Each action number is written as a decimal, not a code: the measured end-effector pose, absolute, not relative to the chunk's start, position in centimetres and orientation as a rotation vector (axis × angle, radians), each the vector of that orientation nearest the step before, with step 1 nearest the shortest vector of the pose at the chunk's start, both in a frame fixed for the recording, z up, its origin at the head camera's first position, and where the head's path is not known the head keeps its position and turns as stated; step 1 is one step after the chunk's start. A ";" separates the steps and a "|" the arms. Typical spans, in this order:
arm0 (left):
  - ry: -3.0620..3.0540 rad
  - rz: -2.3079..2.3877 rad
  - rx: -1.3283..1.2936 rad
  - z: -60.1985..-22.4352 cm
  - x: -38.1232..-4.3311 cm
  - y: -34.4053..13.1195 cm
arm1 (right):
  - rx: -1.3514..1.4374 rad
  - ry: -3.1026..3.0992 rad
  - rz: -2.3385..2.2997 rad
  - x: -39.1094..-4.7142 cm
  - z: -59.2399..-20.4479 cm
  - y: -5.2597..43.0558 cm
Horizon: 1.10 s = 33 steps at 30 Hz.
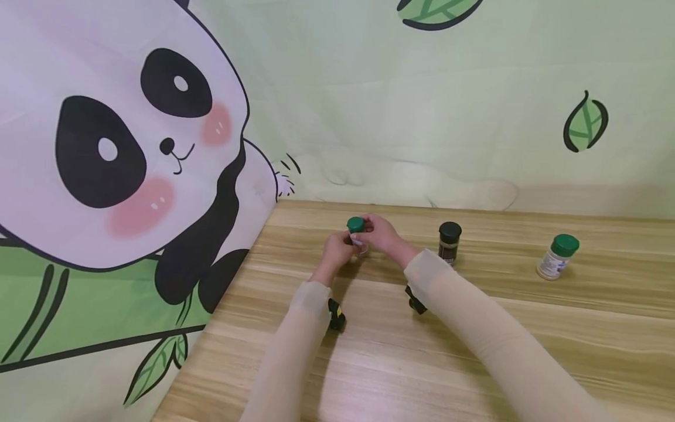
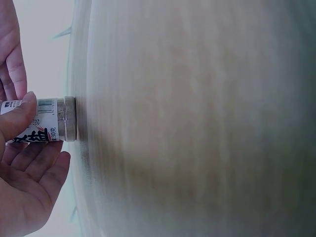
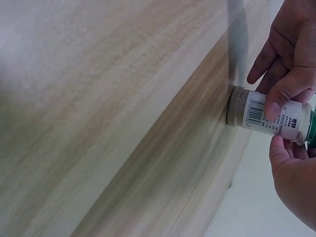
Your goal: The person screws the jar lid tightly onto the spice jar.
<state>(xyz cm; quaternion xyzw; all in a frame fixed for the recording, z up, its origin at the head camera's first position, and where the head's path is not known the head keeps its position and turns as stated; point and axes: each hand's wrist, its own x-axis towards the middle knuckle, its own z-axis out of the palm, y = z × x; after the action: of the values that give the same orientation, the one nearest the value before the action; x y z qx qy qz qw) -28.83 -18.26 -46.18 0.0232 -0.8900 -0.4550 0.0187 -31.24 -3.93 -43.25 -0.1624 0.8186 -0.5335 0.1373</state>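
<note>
A small seasoning bottle [image 2: 48, 121] with a white printed label and a green cap [image 1: 355, 224] stands upright, its base right at the tabletop. My left hand [image 1: 337, 251] grips its body, thumb across the label and fingers behind. From the right, my right hand [image 1: 384, 235] holds it near the top, its thumb and fingers round the cap's side. In the right wrist view, the right hand's fingers [image 3: 279, 152] lie by the bottle's neck, partly hiding the cap.
To the right on the wooden table [image 1: 379, 363] stand a black-capped dark seasoning bottle [image 1: 449, 243] and, farther over, another green-capped one [image 1: 558, 258]. A panda-printed cloth [image 1: 343, 105] hangs behind and left of the table. Dark wrist devices [image 1: 336, 315] sit under both sleeves.
</note>
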 end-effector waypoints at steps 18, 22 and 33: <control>-2.753 -1.384 0.050 -46.3 -29.0 -18.3 | -0.398 2.352 -1.642 -31.0 -43.6 -4.2; -2.751 -1.382 0.037 -46.3 -28.9 -18.3 | -0.469 2.283 -1.623 -31.3 -43.4 -3.8; -2.749 -1.426 0.076 -46.2 -28.7 -18.2 | -0.733 2.083 -1.478 -32.3 -42.2 -2.2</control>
<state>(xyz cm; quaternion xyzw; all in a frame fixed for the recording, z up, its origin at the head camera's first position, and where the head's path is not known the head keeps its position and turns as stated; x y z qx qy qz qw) -28.73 -18.20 -46.19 0.0244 -0.8872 -0.4603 0.0218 -32.31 -2.18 -42.21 -0.2677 0.7612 -0.5398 0.2399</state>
